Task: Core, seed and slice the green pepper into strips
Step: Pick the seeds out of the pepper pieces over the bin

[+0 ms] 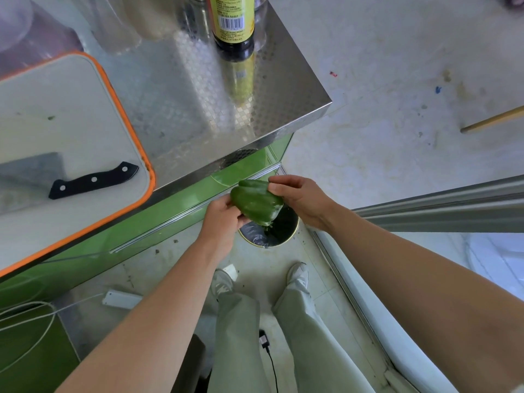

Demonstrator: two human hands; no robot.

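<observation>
pepper: green pepper (255, 202) gripped by left hand (224, 219) and right hand (300, 199), above bin (279, 232) on the floor
knife: cleaver (93, 180) lying on orange-rimmed board (71, 114)
counter: steel counter (198, 103), dark bottle (231, 24) standing on it

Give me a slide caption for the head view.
The left hand and right hand hold a green pepper over a floor bin; the knife lies on the cutting board.

green pepper (255, 202): glossy dark green, outer skin up, tilted with lower end down-right. Held in air, pinched between left fingers (236, 214) at lower-left edge and right fingers (278, 188) at upper-right end. Inside not visible. knife (93, 180): black riveted handle, lying flat, well left of fingers.
</observation>
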